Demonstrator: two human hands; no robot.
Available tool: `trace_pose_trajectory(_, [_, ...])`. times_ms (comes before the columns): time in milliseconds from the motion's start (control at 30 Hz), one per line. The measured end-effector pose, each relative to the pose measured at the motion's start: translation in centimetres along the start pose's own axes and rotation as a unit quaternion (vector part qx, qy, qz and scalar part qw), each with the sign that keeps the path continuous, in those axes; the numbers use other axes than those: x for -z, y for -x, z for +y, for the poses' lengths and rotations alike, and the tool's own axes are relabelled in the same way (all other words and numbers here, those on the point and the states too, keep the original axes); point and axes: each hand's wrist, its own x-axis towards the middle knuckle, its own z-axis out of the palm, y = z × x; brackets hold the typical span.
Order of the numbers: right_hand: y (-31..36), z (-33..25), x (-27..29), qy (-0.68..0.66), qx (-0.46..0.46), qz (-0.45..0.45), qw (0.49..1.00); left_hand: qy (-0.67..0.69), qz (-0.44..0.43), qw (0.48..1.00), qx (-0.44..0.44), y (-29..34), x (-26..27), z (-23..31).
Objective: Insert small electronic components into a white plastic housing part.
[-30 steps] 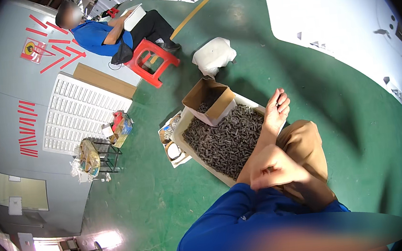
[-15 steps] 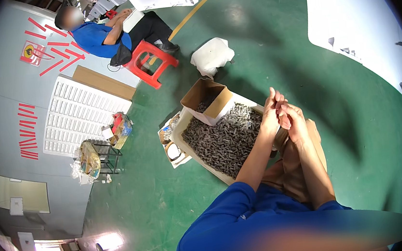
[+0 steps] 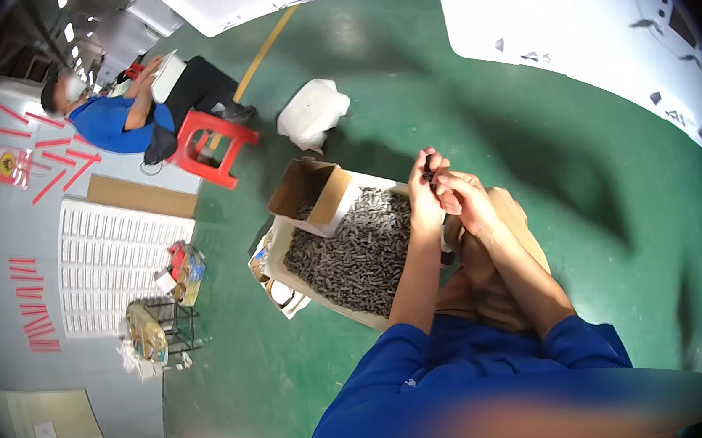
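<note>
My left hand (image 3: 424, 188) and my right hand (image 3: 462, 196) meet in front of me, above a large flat cardboard box (image 3: 282, 251) full of several small dark metal parts (image 3: 358, 248). Both hands pinch one small dark part (image 3: 428, 163) between the fingertips, held upright. My forearms rise from my blue sleeves at the lower edge. A smaller open carton (image 3: 308, 191) sits on the far corner of the big box.
A person in blue sits on a red stool (image 3: 210, 145) at upper left. A white bag (image 3: 313, 114) lies on the green floor beyond the box. Large white panels (image 3: 577, 20) lie at upper right. A small wire rack (image 3: 167, 325) with clutter stands left.
My hands came together from apart and rose over the box's right side. The view has tilted slightly, so the box now sits lower and more centred.
</note>
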Motion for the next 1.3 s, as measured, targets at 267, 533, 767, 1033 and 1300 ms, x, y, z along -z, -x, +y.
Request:
trace_pose_trajectory(267, [-0.3, 0.9, -0.6, -0.005, -0.011, -0.016, 1.0, -0.05, -0.019, 0.997, -0.058, 0.6, -0.2, 1.2])
trace_pose_trajectory(533, [-0.2, 0.4, 1.0, -0.006, 0.003, -0.026, 1.0, 0.003, 0.026, 1.0, 0.004, 0.1, -2.2, -0.2])
trace_pose_trajectory(767, [-2.1, 2.4, 1.5, 0.06, 0.103, 0.123, 0.985, -0.05, -0.108, 0.992, 0.048, 0.1, 2.2, 2.2])
trace_pose_trajectory(1033, [-1.1, 3.8, 0.5, 0.128, 0.086, 0.05, 0.987, -0.208, -0.125, 0.965, -0.099, 0.3, 2.4, 1.0])
trace_pose_trajectory(1300, [0.7, 1.5, 0.1, 0.096, 0.021, -0.05, 0.994, 0.076, -0.076, 0.994, 0.025, 0.3, -0.6, 0.6])
